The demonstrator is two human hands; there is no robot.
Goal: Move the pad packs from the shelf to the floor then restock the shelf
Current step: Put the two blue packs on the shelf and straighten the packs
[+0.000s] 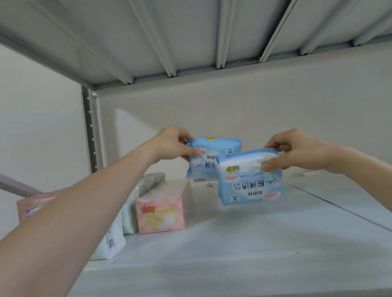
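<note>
Two blue pad packs [249,178], one upside down, above shelf [226,254].

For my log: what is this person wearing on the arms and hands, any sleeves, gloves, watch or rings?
Nothing visible. The left hand and right hand are bare, with no gloves or rings that show. The left forearm and right forearm are uncovered up to the frame edge: no sleeve, watch or bracelet.

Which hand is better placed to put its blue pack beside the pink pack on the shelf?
Probably the left hand: its blue plastic pad pack hangs nearer the pink rectangular pad pack, print upright. The right hand holds its blue plastic pack farther right, print upside down.
</note>
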